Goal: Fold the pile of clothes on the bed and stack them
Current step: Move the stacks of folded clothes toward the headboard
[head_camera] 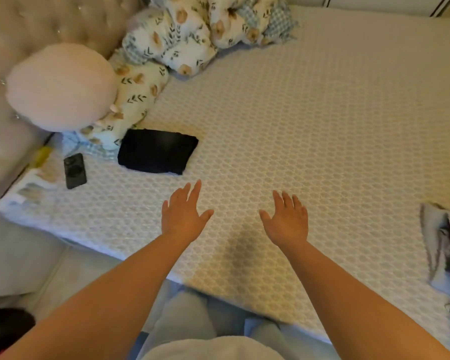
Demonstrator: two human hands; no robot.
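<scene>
Both hands are hovering flat over bare bedspread (309, 105) near the bed's edge, left hand (183, 213) and right hand (287, 219) with fingers spread wide and holding nothing. Unfolded clothes (444, 245) are lying at the right edge, mostly cut off, so I'd be reaching right for one piece and spreading it flat here before folding. One folded dark garment (157, 151) is sitting far left by the phone (75, 170) and pillows (166, 42), likely the stack base.
</scene>
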